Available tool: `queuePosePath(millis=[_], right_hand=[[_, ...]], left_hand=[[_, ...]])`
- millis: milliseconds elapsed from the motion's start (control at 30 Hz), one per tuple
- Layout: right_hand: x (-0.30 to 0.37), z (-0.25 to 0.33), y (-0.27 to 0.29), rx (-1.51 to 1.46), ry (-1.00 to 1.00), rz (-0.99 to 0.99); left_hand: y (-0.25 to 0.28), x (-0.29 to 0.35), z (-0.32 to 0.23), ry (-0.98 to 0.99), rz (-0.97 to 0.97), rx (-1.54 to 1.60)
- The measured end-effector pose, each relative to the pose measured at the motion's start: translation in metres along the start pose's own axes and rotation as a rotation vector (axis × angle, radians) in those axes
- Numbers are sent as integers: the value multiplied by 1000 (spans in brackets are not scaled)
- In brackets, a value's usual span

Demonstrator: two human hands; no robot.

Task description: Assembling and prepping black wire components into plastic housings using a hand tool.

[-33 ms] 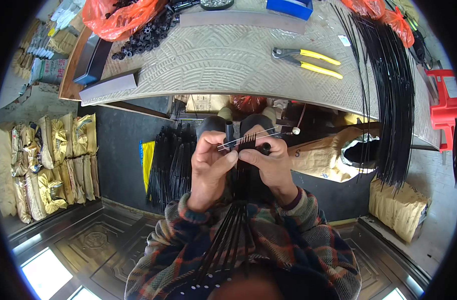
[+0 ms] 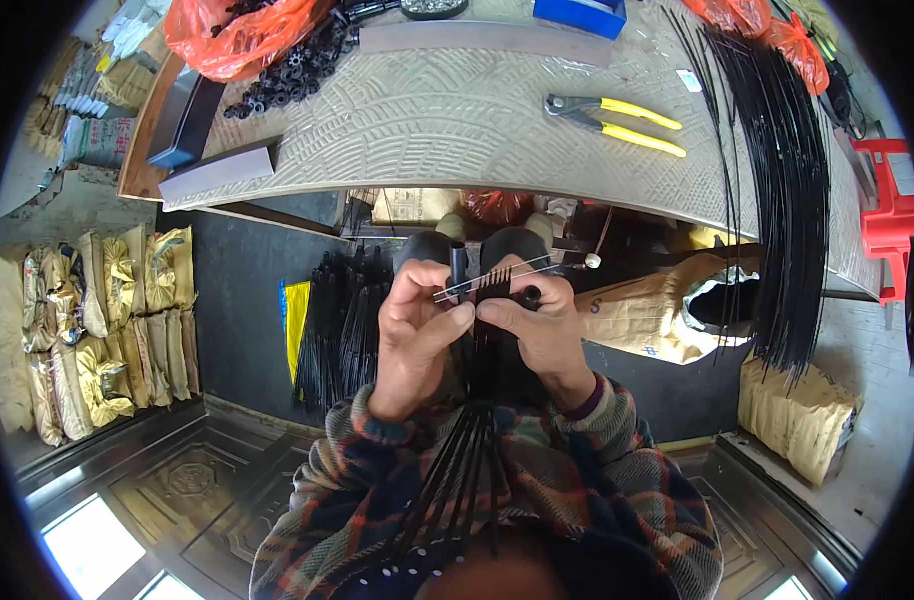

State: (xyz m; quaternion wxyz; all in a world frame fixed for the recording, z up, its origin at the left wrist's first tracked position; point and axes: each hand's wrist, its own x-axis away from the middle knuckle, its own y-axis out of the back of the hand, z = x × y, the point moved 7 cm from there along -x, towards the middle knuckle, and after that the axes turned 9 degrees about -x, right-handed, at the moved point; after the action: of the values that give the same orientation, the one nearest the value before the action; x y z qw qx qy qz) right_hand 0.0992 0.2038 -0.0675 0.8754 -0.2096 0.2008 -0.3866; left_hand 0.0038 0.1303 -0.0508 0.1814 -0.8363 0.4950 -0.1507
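Above my knees, both hands work close together on a bunch of thin black rods like umbrella ribs (image 2: 463,450), which fan back toward my chest. My left hand (image 2: 415,335) is closed, thumb and fingers pinching beside an upright black tube (image 2: 458,264). My right hand (image 2: 539,325) grips a row of black rib ends (image 2: 495,288), thumb pressed along them. A thin pale wire (image 2: 522,266) runs slantwise across the row, between the two hands. A round black tube end (image 2: 530,296) pokes out by my right fingers. Palms hide the lower parts.
Ahead, the patterned table (image 2: 427,130) bears yellow-handled pliers (image 2: 617,126), black plastic rings (image 2: 287,80) and a metal bar (image 2: 487,42). A long black rod bundle (image 2: 787,190) hangs over its right edge. More black rods (image 2: 342,330) stand left, an open sack (image 2: 657,310) right.
My left hand and wrist have shifted very slightly to the left. The right hand, the ribs and the wire look nearly the same.
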Motion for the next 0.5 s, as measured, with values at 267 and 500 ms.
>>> queuePosePath(millis=[267,500], right_hand=[[3,15,-15,188,-114,16],[8,8,-22,-17,-139,-224]], left_hand=[[18,-4,-11,81,24,-87],[23,0,-4,80,14,-119]])
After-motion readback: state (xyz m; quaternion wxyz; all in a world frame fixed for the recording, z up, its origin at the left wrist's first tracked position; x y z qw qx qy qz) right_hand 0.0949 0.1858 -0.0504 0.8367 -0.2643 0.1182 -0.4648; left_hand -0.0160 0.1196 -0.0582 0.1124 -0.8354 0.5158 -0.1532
